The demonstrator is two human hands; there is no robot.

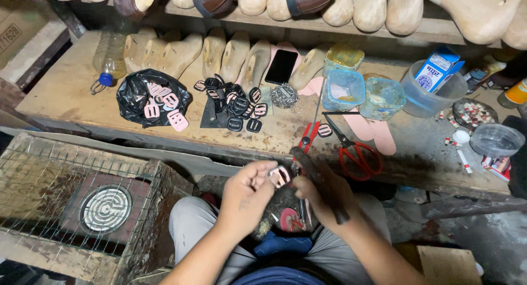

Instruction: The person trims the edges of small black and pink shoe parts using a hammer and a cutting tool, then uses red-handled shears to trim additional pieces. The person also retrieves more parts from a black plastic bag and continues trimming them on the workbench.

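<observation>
The left hand (247,193) pinches one pink buckle (279,176) between thumb and fingertips, holding it above the lap, just below the edge of the wooden bench (66,98). The right hand (321,194) is closed around the handle of a dark hammer (318,180), whose head sits close beside the buckle.

On the bench lie two pairs of scissors: a red-handled pair (357,153) and a smaller red pair (309,135) just left of it. Three clear plastic tubs (343,90) stand clustered near the middle, one with a yellowish lid behind two bluish ones. One black plastic bag (153,95) holds about four pink buckles, and a heap of black buckles (233,101) lies beside it; their exact number cannot be told. One phone (281,66) rests on a row of wooden shoe lasts (181,51). One plastic bottle (107,57) lies at the left, and one blue-and-white carton (436,71) stands in a round container at the right. Below, one wire cage (77,202) encloses a round coil heater
</observation>
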